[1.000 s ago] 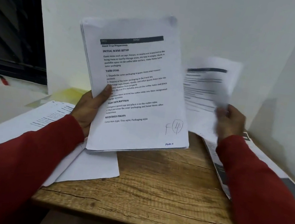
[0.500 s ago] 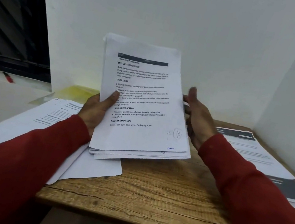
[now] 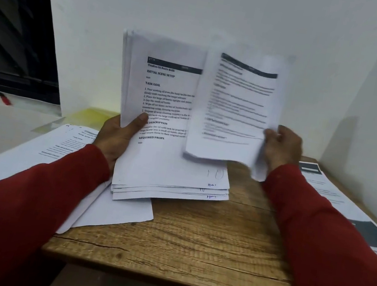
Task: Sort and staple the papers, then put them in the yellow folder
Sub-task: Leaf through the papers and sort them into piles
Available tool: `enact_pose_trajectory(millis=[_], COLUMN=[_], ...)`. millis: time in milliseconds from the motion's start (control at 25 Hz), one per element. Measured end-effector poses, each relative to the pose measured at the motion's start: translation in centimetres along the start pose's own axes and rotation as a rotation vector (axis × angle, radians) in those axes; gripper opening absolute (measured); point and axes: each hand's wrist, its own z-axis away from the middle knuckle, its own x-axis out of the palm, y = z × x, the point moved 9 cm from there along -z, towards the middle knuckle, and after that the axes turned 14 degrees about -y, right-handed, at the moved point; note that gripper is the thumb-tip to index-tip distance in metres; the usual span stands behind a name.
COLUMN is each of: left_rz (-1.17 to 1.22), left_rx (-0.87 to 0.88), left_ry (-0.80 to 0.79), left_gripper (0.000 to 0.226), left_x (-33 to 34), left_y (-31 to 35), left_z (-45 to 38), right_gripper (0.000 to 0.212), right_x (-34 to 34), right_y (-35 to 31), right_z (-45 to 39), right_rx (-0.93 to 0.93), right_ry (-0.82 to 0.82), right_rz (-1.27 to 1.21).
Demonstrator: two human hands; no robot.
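My left hand (image 3: 118,136) grips a stack of printed papers (image 3: 159,163) by its left edge, upright and tilted over the wooden table (image 3: 188,255). My right hand (image 3: 281,146) pinches a single printed sheet (image 3: 235,110) by its right edge; the sheet is blurred and overlaps the stack's right side. A piece of the yellow folder (image 3: 92,115) shows at the back left, mostly hidden under papers and behind my left hand. No stapler is in view.
A pile of loose sheets (image 3: 56,153) covers the table's left side and runs under my left sleeve. More printed pages (image 3: 337,200) lie along the right edge by the wall. A dark window (image 3: 7,25) is at the far left.
My right hand has pulled the top sheet off the stack and moved it right. A different page now faces me on the stack.
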Motion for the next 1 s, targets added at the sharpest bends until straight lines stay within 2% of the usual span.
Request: enact_pose_trajectory(millis=[80, 160, 240, 320, 440, 520, 640, 720, 760, 840, 880, 1000], left_rz=[0.015, 0.053, 0.087, 0.081, 0.095, 0.116, 0.175, 0.18, 0.162, 0.118, 0.097, 0.047], left_rx=[0.031, 0.079, 0.11, 0.105, 0.062, 0.029, -0.057, -0.106, -0.11, -0.082, -0.064, -0.04], left_ry=[0.005, -0.009, -0.041, -0.051, -0.032, -0.031, -0.105, -0.164, -0.168, -0.128, -0.099, -0.084], left_gripper=[0.023, 0.022, 0.027, 0.035, 0.038, 0.04, 0.043, 0.038, 0.033, 0.025, 0.022, 0.026], left_x=[-0.1, 0.0, 0.3, 0.1, -0.4, -0.7, 0.1, 1.1, 1.4, 1.3, 1.1, 0.9], left_y=[0.6, 1.4, 1.7, 1.4, 0.5, -0.1, -1.1, -1.4, -1.4, -1.2, -1.0, -0.6], left_z=[0.0, 0.1, 0.0, -0.2, -0.5, -0.8, -0.9, -0.5, -0.4, -0.3, -0.2, -0.1], right_gripper=[0.02, 0.015, 0.012, 0.01, 0.021, 0.022, 0.026, 0.019, 0.026, 0.054, 0.055, 0.038], right_x=[-3.4, -4.8, -3.3, 0.4, 5.4, 7.1, 8.2, 8.8, 8.9, 9.2, 9.3, 8.7], right_y=[1.0, 2.2, 2.3, 0.8, -3.0, -4.1, -4.0, -3.9, -4.0, -3.7, -3.6, -3.2], right_z=[-0.2, -0.5, -1.0, -0.6, 1.8, 2.9, 4.2, 5.0, 5.2, 5.3, 5.1, 4.9], right_rx=[0.026, 0.043, 0.014, -0.07, -0.198, -0.217, -0.183, -0.138, -0.109, -0.03, -0.023, -0.047], right_ry=[0.147, 0.189, 0.104, -0.101, -0.43, -0.546, -0.612, -0.673, -0.692, -0.71, -0.706, -0.588], right_rz=[0.091, 0.032, -0.033, -0.141, -0.383, -0.513, -0.555, -0.51, -0.474, -0.461, -0.487, -0.485])
